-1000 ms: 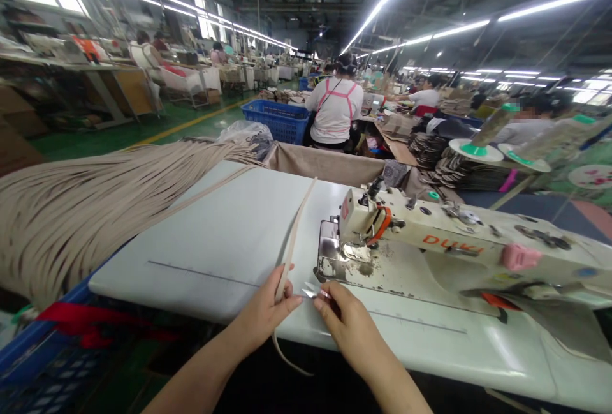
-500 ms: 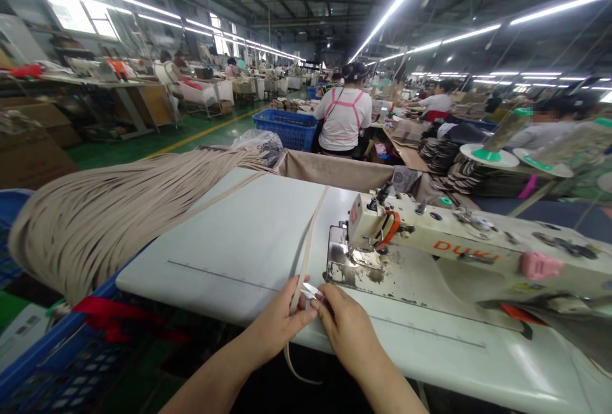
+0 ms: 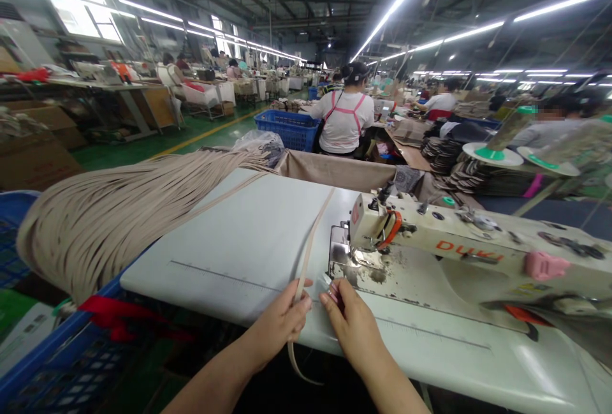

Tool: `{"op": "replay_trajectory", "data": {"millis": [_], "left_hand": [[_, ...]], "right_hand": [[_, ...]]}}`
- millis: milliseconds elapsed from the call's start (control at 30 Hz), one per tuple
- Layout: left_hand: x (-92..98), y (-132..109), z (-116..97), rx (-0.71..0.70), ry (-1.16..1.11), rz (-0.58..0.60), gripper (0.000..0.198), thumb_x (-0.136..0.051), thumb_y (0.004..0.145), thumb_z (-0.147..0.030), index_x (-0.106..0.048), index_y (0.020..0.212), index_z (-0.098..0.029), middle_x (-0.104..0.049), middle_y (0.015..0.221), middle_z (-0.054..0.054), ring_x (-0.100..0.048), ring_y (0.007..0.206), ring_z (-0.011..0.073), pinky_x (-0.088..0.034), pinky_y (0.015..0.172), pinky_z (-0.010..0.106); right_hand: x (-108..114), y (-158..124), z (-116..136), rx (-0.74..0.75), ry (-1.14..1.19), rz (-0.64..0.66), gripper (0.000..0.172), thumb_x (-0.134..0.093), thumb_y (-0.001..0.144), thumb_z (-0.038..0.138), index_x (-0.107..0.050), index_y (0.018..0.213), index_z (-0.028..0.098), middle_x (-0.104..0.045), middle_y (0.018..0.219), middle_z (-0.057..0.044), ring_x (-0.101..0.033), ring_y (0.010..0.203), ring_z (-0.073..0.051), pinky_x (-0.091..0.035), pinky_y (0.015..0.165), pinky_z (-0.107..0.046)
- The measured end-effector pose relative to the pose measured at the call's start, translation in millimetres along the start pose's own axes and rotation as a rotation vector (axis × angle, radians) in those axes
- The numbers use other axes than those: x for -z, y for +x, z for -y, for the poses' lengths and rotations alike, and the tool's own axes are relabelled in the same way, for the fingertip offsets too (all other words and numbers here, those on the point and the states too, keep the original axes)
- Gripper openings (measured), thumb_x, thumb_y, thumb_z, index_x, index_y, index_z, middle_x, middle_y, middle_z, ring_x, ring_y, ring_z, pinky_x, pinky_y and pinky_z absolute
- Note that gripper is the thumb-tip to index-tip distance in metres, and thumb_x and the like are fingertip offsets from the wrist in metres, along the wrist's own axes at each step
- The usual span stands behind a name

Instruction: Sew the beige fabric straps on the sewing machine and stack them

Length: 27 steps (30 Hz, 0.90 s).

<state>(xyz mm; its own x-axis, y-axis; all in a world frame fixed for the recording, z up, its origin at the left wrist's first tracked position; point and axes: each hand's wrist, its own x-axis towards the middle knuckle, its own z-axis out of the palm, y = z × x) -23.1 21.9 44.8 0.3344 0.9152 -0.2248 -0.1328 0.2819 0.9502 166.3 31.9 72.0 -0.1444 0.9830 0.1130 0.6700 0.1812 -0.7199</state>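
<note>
My left hand (image 3: 280,321) pinches a long beige strap (image 3: 310,245) at the front edge of the white sewing table (image 3: 239,235). The strap runs up across the table and its loose end hangs below my fingers. My right hand (image 3: 351,325) is closed right beside it, holding small thread snips (image 3: 331,286) with metal tips that point at the strap. Just beyond my hands stands the cream sewing machine (image 3: 454,242), its needle plate (image 3: 356,261) a short way to the right of the strap.
A thick bundle of beige straps (image 3: 109,210) lies over the table's left side above a blue crate (image 3: 48,363). Brown cloth (image 3: 335,168) hangs at the table's far edge. A person in a white shirt (image 3: 344,117) sits ahead; thread cones (image 3: 502,127) stand at the right.
The view has shifted a little to the left. My hands have drawn closer together around the strap, and the snips' tips now sit higher, closer to the machine's plate.
</note>
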Motion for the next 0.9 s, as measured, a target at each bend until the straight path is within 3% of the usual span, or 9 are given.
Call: {"op": "replay_trajectory", "data": {"millis": [100,200,267,333,400,500,600,767,900], "left_hand": [[-6.1,3.2,-3.1,0.004,-0.138,-0.083,0.050,-0.063,0.092,-0.055,-0.057,0.126,-0.019,-0.057,0.102,0.005,-0.054,0.067,0.0100,-0.038,0.052,0.023],[-13.7,6.8,-13.9,0.007,-0.370,-0.093,0.042,-0.074,0.085,-0.047,-0.065,0.111,-0.015,-0.063,0.107,0.009,-0.067,0.089,0.0192,-0.054,0.080,0.033],[-19.2,9.6,-21.9,0.013,-0.506,-0.077,0.033,-0.076,0.085,-0.038,-0.068,0.105,-0.013,-0.067,0.106,0.011,-0.069,0.101,0.0236,-0.053,0.097,0.038],[-24.8,13.6,-27.0,0.027,-0.579,-0.053,0.026,-0.074,0.087,-0.032,-0.070,0.104,-0.013,-0.070,0.107,0.013,-0.069,0.106,0.0243,-0.050,0.104,0.040],[-29.7,18.9,-27.6,0.044,-0.602,-0.026,0.023,-0.070,0.090,-0.030,-0.071,0.105,-0.012,-0.072,0.109,0.014,-0.068,0.108,0.0239,-0.048,0.109,0.040],[-34.1,27.2,-22.5,0.031,-0.540,0.024,0.031,-0.059,0.096,-0.035,-0.072,0.113,-0.012,-0.073,0.114,0.016,-0.067,0.115,0.0268,-0.046,0.112,0.045],[-33.5,30.3,-17.0,-0.120,-0.173,0.115,0.038,-0.053,0.098,-0.038,-0.069,0.125,-0.016,-0.070,0.129,0.015,-0.059,0.130,0.0311,-0.040,0.117,0.050],[-23.7,27.0,-9.1,-0.482,0.863,0.391,0.059,-0.057,0.098,-0.035,-0.043,0.155,-0.026,-0.037,0.165,0.008,-0.031,0.154,0.0271,-0.015,0.130,0.046],[-1.2,46.1,-4.5,-0.509,1.396,0.365,0.082,-0.056,0.095,-0.063,-0.023,0.162,-0.029,-0.023,0.170,0.006,-0.015,0.159,0.0274,-0.008,0.130,0.051]], "right_hand": [[-0.6,-6.1,-3.2,0.067,-0.005,-0.046,0.032,-0.052,0.099,0.046,-0.045,0.074,0.026,-0.054,0.066,0.003,-0.056,0.061,-0.017,-0.043,0.059,-0.028],[-0.7,-14.6,-3.8,0.243,0.029,-0.091,0.029,-0.042,0.104,0.031,-0.055,0.078,0.024,-0.058,0.075,0.000,-0.059,0.070,-0.016,-0.050,0.065,-0.027],[1.0,-20.7,-3.1,0.398,0.002,-0.109,0.028,-0.039,0.101,0.016,-0.065,0.105,0.023,-0.065,0.095,-0.006,-0.065,0.088,-0.017,-0.056,0.076,-0.028],[4.4,-25.9,-2.2,0.572,-0.128,-0.091,0.043,-0.038,0.099,0.008,-0.063,0.129,0.026,-0.066,0.113,-0.010,-0.067,0.102,-0.018,-0.058,0.082,-0.029],[8.9,-29.1,-2.3,0.709,-0.278,-0.064,0.045,-0.041,0.099,0.009,-0.061,0.135,0.027,-0.068,0.119,-0.011,-0.068,0.103,-0.020,-0.059,0.079,-0.030],[17.7,-29.8,-6.9,0.768,-0.327,-0.063,0.035,-0.048,0.102,0.016,-0.063,0.133,0.023,-0.072,0.120,-0.013,-0.070,0.104,-0.022,-0.061,0.079,-0.033],[29.3,-27.7,-18.4,0.747,-0.269,-0.140,0.035,-0.055,0.100,0.016,-0.062,0.134,0.020,-0.072,0.122,-0.014,-0.067,0.116,-0.023,-0.061,0.090,-0.035],[47.7,-25.3,-39.6,0.694,-0.313,-0.188,0.041,-0.053,0.100,0.012,-0.058,0.140,0.019,-0.070,0.129,-0.014,-0.064,0.124,-0.022,-0.059,0.099,-0.036],[51.3,-25.1,-46.7,0.703,-0.420,-0.197,0.034,-0.051,0.102,0.018,-0.062,0.134,0.017,-0.072,0.123,-0.015,-0.068,0.114,-0.023,-0.062,0.092,-0.036]]}}
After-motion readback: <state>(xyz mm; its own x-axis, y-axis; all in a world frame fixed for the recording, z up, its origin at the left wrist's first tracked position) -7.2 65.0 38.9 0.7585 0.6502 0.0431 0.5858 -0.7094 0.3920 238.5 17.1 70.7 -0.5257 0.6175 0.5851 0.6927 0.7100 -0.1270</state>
